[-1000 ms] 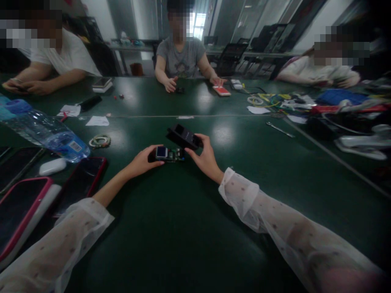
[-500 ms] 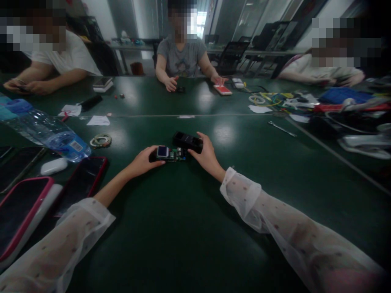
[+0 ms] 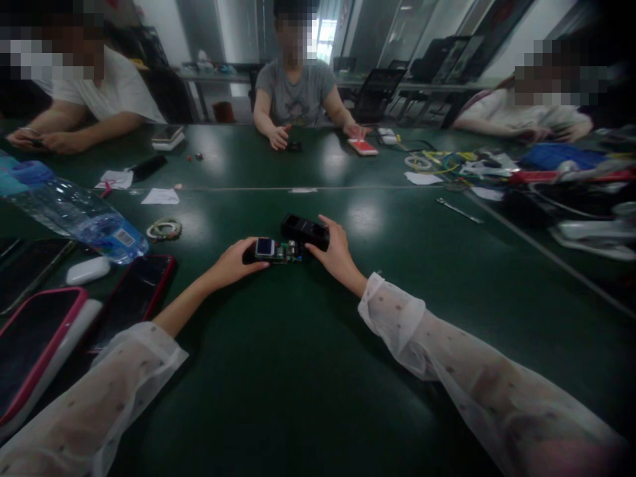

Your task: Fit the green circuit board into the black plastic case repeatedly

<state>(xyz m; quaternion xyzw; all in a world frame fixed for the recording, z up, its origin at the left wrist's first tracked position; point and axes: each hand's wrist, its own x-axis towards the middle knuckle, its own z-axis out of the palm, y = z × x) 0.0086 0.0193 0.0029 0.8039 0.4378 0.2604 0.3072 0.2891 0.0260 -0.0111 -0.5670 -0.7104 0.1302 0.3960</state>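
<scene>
My left hand (image 3: 239, 260) grips the left end of a small green circuit board (image 3: 284, 252), thumb in front and fingers behind. A little square screen (image 3: 265, 247) sits on the board's left part. Just behind and to the right lies a black plastic casing (image 3: 301, 227) with a window opening in its top. My right hand (image 3: 336, 248) is closed around the casing's right end, its thumb close to the board's right end. Board and casing are side by side and overlap in the view; whether they touch I cannot tell.
To the left are a tilted water bottle (image 3: 94, 218), a beaded bracelet (image 3: 163, 229), a white earphone case (image 3: 88, 271) and several phones. A wrench (image 3: 459, 210) and a pile of cables (image 3: 447, 161) lie to the right. Across the green table (image 3: 278, 371) sit three people.
My hands, the board and the casing stay almost exactly where they were. At the right, the person across the table has shifted their hands slightly.
</scene>
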